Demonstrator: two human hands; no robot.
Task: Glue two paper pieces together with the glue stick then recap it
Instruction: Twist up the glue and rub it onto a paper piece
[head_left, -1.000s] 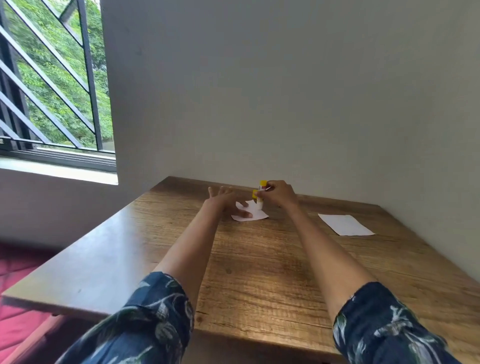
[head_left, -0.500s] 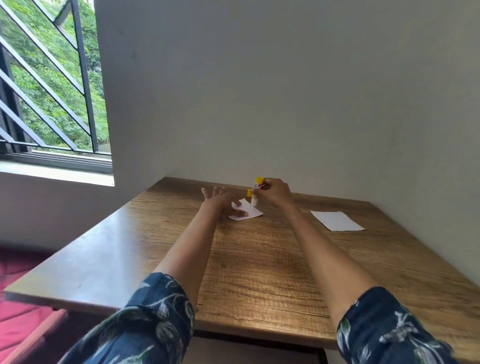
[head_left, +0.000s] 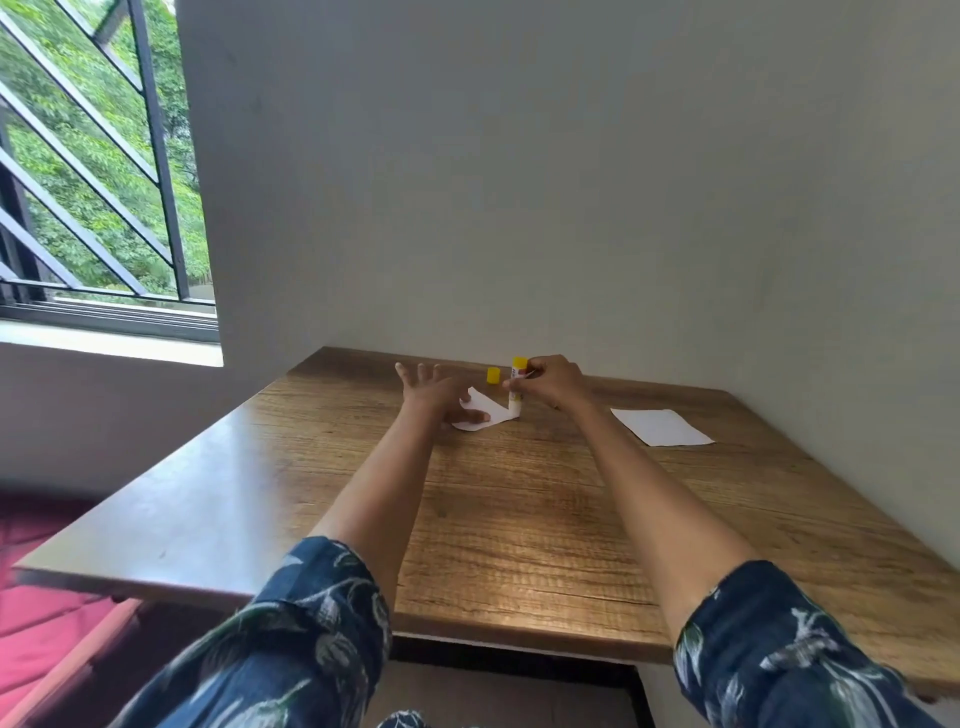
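Note:
A small white paper piece (head_left: 485, 410) lies at the far middle of the wooden table (head_left: 519, 519). My left hand (head_left: 434, 395) presses it flat with spread fingers. My right hand (head_left: 550, 382) grips the glue stick (head_left: 517, 387), a white tube with a yellow end up, held upright with its lower tip on the paper's right edge. The yellow cap (head_left: 493, 375) stands on the table just behind the paper, apart from the stick. A second white paper piece (head_left: 662, 427) lies flat to the right.
A grey wall stands right behind the table's far edge and along its right side. A barred window (head_left: 93, 182) is at the left. Below the table's left edge lies a red cushion (head_left: 36, 608).
The view has shifted a little. My right hand with the glue stick has moved slightly right along the paper's edge, uncovering the yellow cap behind it. My left hand still presses the paper.

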